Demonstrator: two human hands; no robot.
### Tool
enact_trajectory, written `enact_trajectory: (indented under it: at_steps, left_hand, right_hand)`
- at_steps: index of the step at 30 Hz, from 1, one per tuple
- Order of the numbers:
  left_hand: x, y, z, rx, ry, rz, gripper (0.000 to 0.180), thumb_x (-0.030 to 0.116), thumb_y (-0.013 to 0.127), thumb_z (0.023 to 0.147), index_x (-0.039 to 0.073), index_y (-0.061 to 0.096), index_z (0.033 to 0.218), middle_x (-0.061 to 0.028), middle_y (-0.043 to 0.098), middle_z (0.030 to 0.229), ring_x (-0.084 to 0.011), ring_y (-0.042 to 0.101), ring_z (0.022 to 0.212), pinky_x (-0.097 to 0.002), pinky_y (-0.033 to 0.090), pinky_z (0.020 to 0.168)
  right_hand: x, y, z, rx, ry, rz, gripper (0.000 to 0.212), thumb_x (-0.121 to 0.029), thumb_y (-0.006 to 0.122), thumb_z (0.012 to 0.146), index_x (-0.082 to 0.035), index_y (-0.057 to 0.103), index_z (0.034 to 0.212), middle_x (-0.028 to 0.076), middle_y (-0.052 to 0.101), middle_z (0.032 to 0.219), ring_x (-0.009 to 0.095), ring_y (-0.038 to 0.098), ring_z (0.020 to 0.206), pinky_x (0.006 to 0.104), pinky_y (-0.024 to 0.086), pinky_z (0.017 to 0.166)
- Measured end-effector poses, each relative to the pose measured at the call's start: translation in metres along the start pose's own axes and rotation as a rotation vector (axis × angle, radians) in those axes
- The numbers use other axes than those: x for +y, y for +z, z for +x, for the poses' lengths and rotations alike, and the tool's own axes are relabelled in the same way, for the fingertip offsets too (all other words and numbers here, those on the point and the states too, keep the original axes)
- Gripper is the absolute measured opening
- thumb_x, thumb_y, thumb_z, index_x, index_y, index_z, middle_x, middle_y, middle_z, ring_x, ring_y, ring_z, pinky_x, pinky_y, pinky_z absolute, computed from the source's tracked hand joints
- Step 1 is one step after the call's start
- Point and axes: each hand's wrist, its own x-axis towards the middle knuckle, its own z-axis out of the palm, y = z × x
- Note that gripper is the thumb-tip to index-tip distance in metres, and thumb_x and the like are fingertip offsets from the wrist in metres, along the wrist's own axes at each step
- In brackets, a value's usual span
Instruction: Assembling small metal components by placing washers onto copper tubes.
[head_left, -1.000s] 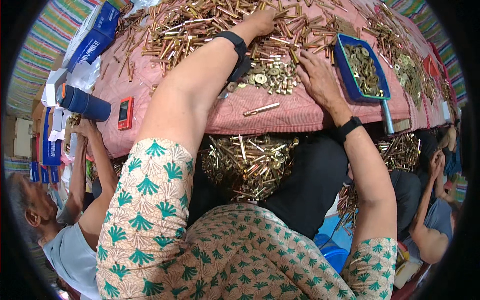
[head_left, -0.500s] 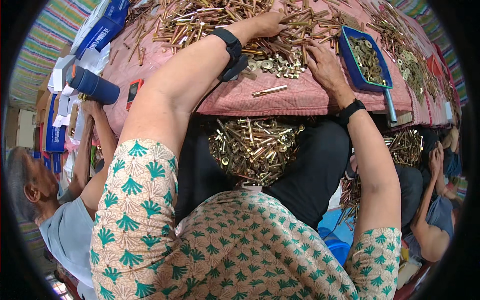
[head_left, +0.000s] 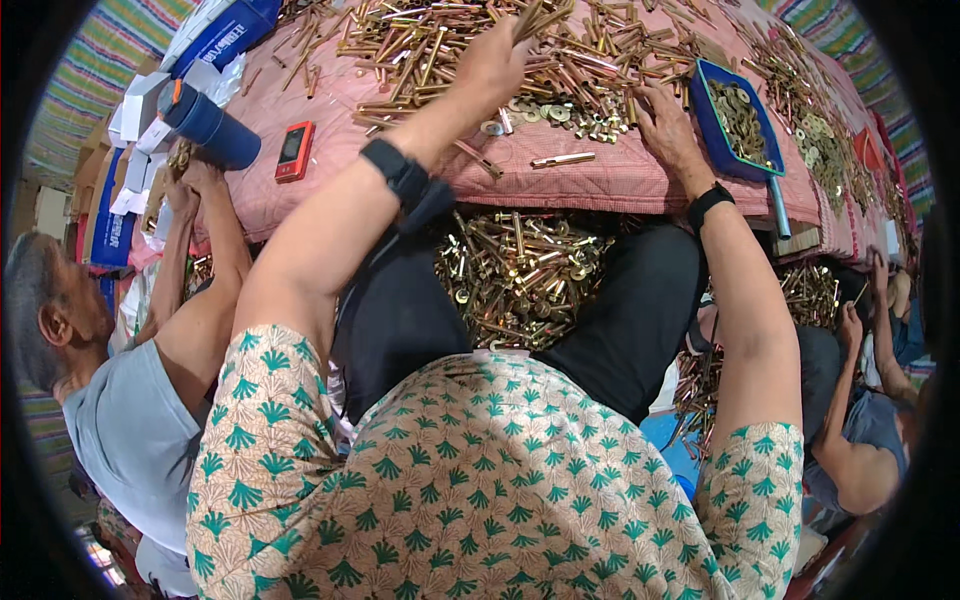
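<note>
At the top of the head view, my left hand [head_left: 492, 66] is closed round a bunch of brassy metal tubes [head_left: 546, 20], raised over a large pile of similar tubes [head_left: 420, 65]. My right hand [head_left: 668, 132] rests at the pile's near right edge, fingers apart and bent down, fingertips by some tubes. Between the hands lie small nuts [head_left: 607, 125] and flat washers [head_left: 558, 113]. A single bolt with a sleeve [head_left: 563, 160] lies on the pink cloth nearer me. Below the table edge, between my legs, is a heap of assembled bolts [head_left: 525, 270].
Right of my right hand stands a blue tray [head_left: 708, 140] of washers, with a metal pipe [head_left: 780, 208] beside it. At left are a red device [head_left: 294, 152], a blue bottle [head_left: 215, 125] and boxes [head_left: 225, 38]. People sit on both sides, one grey-shirted person [head_left: 135, 420] close at left.
My left hand has drawn back leftward from the pile and now holds up a bunch of tubes. My right hand has barely shifted. The view has moved slightly.
</note>
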Motion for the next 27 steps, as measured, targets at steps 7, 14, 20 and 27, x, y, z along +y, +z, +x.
enact_trajectory:
  at_steps: [7, 14, 20, 27]
  left_hand:
    - [-0.021, -0.01, -0.1, -0.098, 0.408, 0.366, 0.017, 0.009, 0.058, 0.075, 0.005, 0.051, 0.089, -0.0129, 0.055, 0.08, -0.0326, 0.057, 0.075, -0.0414, 0.048, 0.065]
    - [-0.035, -0.005, -0.081, 0.0, 0.417, 0.478, 0.016, 0.008, 0.055, 0.074, 0.005, 0.051, 0.089, -0.0107, 0.055, 0.082, -0.0294, 0.057, 0.083, -0.0376, 0.049, 0.069]
    - [-0.028, -0.004, -0.084, 0.018, 0.244, 0.43, 0.013, 0.007, 0.051, 0.079, 0.004, 0.051, 0.093, -0.013, 0.058, 0.088, -0.0321, 0.057, 0.083, -0.041, 0.049, 0.07]
    - [-0.027, -0.052, -0.129, 0.085, -0.64, -0.812, 0.014, 0.016, 0.049, 0.094, 0.005, 0.054, 0.101, -0.0067, 0.062, 0.08, -0.0143, 0.059, 0.063, -0.0262, 0.047, 0.053]
  right_hand:
    - [0.003, -0.018, 0.005, -0.2, 0.263, 0.427, 0.032, -0.021, 0.056, 0.089, 0.0, 0.056, 0.113, 0.015, 0.058, 0.112, 0.022, 0.054, 0.108, 0.0316, 0.044, 0.091]
    - [-0.132, -0.048, -0.006, -0.377, -0.274, 0.127, 0.027, -0.013, 0.066, 0.079, -0.005, 0.058, 0.104, 0.011, 0.057, 0.093, 0.029, 0.059, 0.086, 0.0359, 0.05, 0.075]
    - [-0.113, 0.001, -0.009, -0.457, -0.296, 0.064, 0.02, -0.011, 0.064, 0.077, -0.004, 0.058, 0.095, 0.017, 0.058, 0.09, 0.035, 0.06, 0.082, 0.0418, 0.05, 0.07]
    - [-0.153, 0.004, 0.008, -0.33, -0.151, 0.033, 0.021, -0.019, 0.064, 0.078, -0.002, 0.059, 0.09, 0.019, 0.058, 0.082, 0.038, 0.057, 0.077, 0.0448, 0.047, 0.068]
